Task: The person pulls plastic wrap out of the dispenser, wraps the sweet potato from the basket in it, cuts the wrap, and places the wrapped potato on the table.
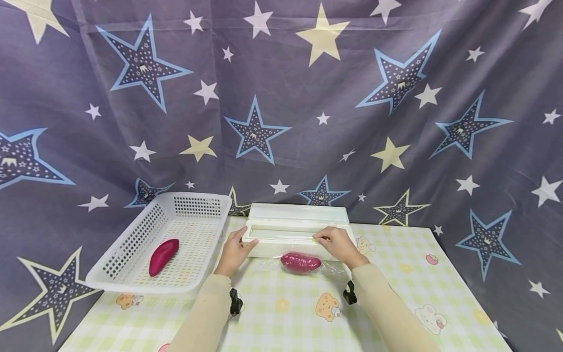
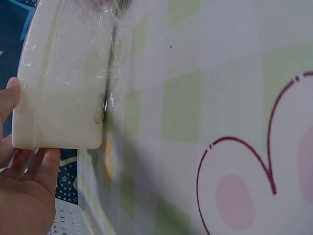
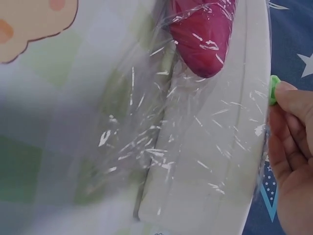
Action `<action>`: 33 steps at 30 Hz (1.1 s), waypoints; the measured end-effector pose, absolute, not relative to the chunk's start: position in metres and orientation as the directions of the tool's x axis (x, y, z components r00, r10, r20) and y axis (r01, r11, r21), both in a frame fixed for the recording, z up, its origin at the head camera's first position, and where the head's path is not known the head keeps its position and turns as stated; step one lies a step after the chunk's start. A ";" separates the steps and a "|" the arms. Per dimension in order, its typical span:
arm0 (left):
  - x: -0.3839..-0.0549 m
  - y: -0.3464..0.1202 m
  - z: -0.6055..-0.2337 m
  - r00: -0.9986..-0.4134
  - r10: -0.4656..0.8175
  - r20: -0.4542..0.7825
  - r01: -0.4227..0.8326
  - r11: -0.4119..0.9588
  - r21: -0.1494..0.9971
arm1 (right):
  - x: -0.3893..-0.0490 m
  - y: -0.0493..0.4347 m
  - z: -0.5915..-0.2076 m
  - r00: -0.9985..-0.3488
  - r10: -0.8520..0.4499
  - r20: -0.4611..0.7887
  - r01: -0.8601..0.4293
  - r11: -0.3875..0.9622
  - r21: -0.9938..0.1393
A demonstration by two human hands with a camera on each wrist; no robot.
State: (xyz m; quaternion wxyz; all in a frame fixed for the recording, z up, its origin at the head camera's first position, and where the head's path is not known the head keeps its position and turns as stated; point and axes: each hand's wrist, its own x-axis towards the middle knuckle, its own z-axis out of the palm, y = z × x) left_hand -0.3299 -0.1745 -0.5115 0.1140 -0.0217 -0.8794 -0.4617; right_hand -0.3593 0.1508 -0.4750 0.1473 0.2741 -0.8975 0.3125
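Observation:
A long white cling film box (image 1: 269, 251) stands on the table with its lid (image 1: 299, 213) raised at the back. My left hand (image 1: 234, 252) grips the box's left end, thumb toward the front and fingers beneath and behind. With thumb and fingertips my right hand (image 1: 338, 243) pinches a small green slide cutter (image 3: 274, 90) on the box's upper edge, right of its middle. Clear cling film (image 3: 122, 132) drapes down the front of the box onto the table. A magenta sweet potato (image 1: 301, 262) lies under shiny film close against the box front.
To the left stands a white perforated basket (image 1: 94, 278) with another magenta sweet potato (image 1: 164, 257) in it. The table wears a green checked cloth (image 1: 281, 327) with cartoon animals. Behind it hangs a dark curtain (image 1: 281, 68) printed with stars.

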 end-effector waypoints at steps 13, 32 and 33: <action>-0.330 -0.176 -0.512 -0.976 -0.061 0.208 0.137 0.568 0.811 | -0.361 0.145 -0.472 -0.823 -0.433 0.367 -0.565 0.689 -0.454; -0.330 -0.175 -0.512 -0.976 -0.068 0.206 0.131 0.570 0.811 | -0.362 0.140 -0.471 -0.657 -0.599 0.459 -0.753 0.557 -0.351; -0.331 -0.175 -0.512 -0.976 -0.065 0.206 0.133 0.572 0.810 | -0.362 0.141 -0.471 -0.660 -0.597 0.456 -0.750 0.557 -0.357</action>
